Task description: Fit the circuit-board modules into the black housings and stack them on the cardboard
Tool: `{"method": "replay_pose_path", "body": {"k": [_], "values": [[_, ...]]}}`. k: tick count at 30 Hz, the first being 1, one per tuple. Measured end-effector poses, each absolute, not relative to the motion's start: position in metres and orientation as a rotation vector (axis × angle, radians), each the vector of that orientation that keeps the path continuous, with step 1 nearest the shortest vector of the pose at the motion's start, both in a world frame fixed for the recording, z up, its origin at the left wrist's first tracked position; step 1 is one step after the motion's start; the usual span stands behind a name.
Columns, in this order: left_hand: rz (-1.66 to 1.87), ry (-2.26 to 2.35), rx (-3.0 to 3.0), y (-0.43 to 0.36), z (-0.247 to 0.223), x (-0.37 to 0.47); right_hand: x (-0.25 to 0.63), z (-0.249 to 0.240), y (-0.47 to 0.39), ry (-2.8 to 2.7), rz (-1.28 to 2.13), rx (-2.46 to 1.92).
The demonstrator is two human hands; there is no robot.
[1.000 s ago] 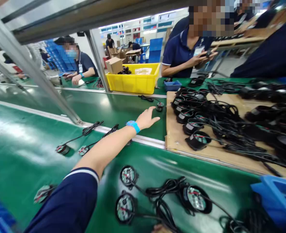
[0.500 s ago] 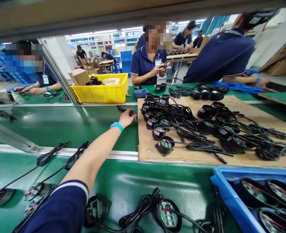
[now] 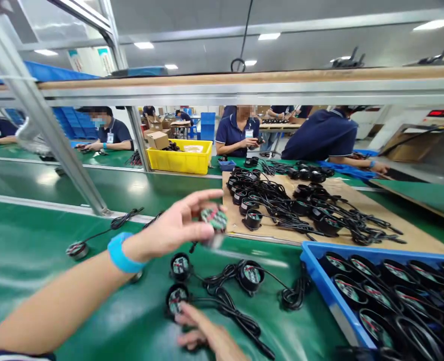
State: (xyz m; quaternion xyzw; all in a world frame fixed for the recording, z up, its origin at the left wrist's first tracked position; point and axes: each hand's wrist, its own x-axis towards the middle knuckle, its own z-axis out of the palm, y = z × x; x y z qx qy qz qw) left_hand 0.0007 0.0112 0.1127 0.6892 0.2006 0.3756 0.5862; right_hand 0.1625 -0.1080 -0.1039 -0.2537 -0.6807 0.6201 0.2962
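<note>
Above the green bench, my left hand (image 3: 182, 220) grips a small round part (image 3: 214, 219) with a green circuit board and red wire, blurred by motion. Lower down, my right hand (image 3: 210, 331) has its fingers spread beside a black round housing (image 3: 176, 299), with the fingertips at its lower edge. A second housing (image 3: 180, 265) lies just behind that one, and a third (image 3: 251, 276) sits to the right. Coiled black cables (image 3: 229, 308) run between and beside them.
A blue bin (image 3: 342, 306) of cabled housings stands at the right. Cardboard (image 3: 237, 228) behind it carries many more. A yellow crate (image 3: 180, 161), metal posts (image 3: 67, 140) and several people are beyond.
My left hand has come back from the far belt toward me and now holds the round part. My right hand has entered at the bottom. The view has tilted up.
</note>
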Motion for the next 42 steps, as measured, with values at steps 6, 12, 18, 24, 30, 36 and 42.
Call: {"method": "replay_pose_path", "body": {"k": [6, 12, 18, 24, 30, 36, 42], "values": [[0.736, 0.503, 1.870, -0.116, 0.075, -0.019, 0.163, -0.053, -0.138, -1.593, 1.206, -0.711], [0.904, 0.969, 1.800, -0.168, -0.016, -0.041, 0.180, -0.067, -0.157, -1.783, 0.906, -0.918], [0.932, 1.229, 1.621, -0.186, -0.087, -0.045, 0.181, -0.102, -0.160, -2.073, 0.899, -1.083], [0.944, 1.255, 1.683, -0.186, -0.089, -0.045, 0.178, -0.101, -0.158, -1.998, 0.959, -1.120], [0.953, 1.190, 1.809, -0.184, -0.088, -0.046, 0.179, -0.101, -0.159, -1.928, 0.971, -1.036], [0.916, 1.147, 1.896, -0.180, -0.091, -0.048, 0.182, -0.101, -0.156, -1.969, 0.963, -1.004], [0.912, 1.096, 1.760, -0.181, -0.094, -0.048, 0.179, -0.101, -0.153, -2.272, 0.851, -1.026]]}}
